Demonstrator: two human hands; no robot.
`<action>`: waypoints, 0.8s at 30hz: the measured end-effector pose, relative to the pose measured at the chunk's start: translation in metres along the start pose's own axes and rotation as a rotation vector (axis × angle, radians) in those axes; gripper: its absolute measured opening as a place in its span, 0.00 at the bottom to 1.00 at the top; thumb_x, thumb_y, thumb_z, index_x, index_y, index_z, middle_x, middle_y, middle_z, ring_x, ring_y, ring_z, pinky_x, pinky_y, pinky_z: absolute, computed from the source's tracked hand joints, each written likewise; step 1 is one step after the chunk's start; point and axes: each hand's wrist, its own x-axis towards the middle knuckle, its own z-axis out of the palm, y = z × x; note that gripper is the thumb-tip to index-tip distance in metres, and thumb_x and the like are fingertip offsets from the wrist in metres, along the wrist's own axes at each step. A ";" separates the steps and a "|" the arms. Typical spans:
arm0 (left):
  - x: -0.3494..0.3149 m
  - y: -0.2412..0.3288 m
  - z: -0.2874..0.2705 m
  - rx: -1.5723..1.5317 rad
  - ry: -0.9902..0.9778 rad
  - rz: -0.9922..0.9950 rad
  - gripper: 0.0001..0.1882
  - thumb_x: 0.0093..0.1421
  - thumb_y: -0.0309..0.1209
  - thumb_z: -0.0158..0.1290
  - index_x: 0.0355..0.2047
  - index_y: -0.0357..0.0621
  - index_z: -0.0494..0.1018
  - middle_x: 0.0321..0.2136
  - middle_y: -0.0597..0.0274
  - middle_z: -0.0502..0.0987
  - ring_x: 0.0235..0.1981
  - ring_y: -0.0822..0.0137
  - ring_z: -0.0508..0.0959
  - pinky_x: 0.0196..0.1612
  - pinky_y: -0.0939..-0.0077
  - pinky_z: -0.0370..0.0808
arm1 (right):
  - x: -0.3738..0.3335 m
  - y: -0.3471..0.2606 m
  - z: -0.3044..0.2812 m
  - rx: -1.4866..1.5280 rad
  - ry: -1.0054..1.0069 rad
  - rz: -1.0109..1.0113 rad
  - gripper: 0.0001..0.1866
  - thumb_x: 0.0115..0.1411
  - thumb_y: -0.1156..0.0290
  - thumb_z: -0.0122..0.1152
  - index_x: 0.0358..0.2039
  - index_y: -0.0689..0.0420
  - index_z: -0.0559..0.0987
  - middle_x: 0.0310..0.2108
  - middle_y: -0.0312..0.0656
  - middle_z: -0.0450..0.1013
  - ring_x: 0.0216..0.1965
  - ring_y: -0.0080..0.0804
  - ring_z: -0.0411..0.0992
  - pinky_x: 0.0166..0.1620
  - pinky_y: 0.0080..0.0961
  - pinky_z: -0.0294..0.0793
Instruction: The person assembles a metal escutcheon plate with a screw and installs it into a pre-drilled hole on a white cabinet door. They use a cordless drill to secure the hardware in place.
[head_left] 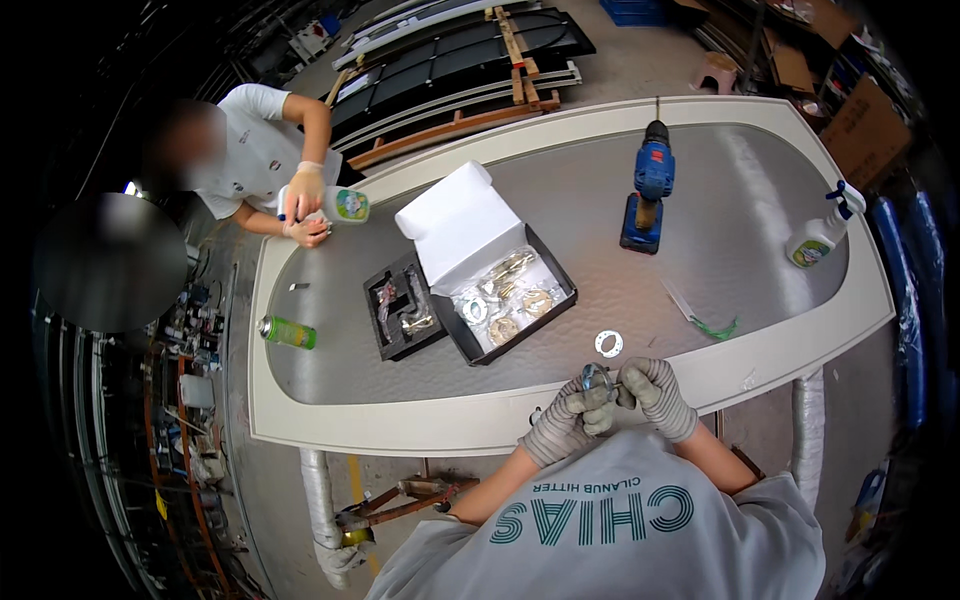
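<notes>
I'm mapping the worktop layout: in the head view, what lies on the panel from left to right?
Green spray can → black tray → open box of metal fittings → metal ring → blue cordless drill → white spray bottle.

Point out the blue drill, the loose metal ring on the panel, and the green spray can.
blue drill [652, 172], head view, on its motor body.
metal ring [608, 344], head view, on its rim.
green spray can [289, 332], head view, mid-barrel.
</notes>
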 end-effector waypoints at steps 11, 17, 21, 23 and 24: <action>0.008 0.002 -0.001 -0.136 -0.026 -0.033 0.23 0.54 0.34 0.61 0.44 0.33 0.67 0.22 0.74 0.63 0.16 0.84 0.57 0.17 0.89 0.54 | -0.004 -0.009 -0.001 0.065 0.000 0.035 0.10 0.63 0.67 0.51 0.30 0.59 0.77 0.20 0.29 0.68 0.23 0.14 0.64 0.29 0.15 0.66; 0.007 0.003 0.000 -0.133 -0.050 -0.035 0.23 0.55 0.34 0.61 0.45 0.32 0.66 0.25 0.73 0.66 0.16 0.85 0.58 0.17 0.90 0.55 | -0.005 -0.014 0.002 0.108 -0.027 0.057 0.17 0.64 0.64 0.46 0.38 0.62 0.80 0.13 0.29 0.63 0.17 0.14 0.59 0.23 0.14 0.61; 0.004 0.003 0.000 -0.014 -0.002 -0.010 0.25 0.54 0.36 0.62 0.45 0.33 0.66 0.24 0.73 0.65 0.16 0.85 0.58 0.17 0.90 0.55 | -0.007 -0.017 0.006 0.097 -0.006 0.053 0.17 0.64 0.63 0.46 0.38 0.61 0.80 0.12 0.29 0.61 0.16 0.13 0.57 0.22 0.15 0.59; 0.005 0.001 0.001 0.044 0.016 0.009 0.26 0.53 0.38 0.63 0.44 0.33 0.67 0.23 0.73 0.65 0.15 0.84 0.58 0.17 0.90 0.55 | -0.007 -0.015 0.006 0.090 -0.005 0.044 0.17 0.64 0.63 0.46 0.38 0.61 0.80 0.12 0.29 0.62 0.16 0.13 0.57 0.22 0.14 0.59; 0.006 0.001 0.000 0.059 0.018 0.013 0.26 0.52 0.38 0.63 0.44 0.34 0.67 0.22 0.73 0.65 0.15 0.84 0.57 0.17 0.90 0.55 | -0.008 -0.015 0.007 0.090 0.011 0.041 0.17 0.64 0.63 0.46 0.36 0.61 0.80 0.12 0.29 0.62 0.16 0.13 0.57 0.23 0.15 0.60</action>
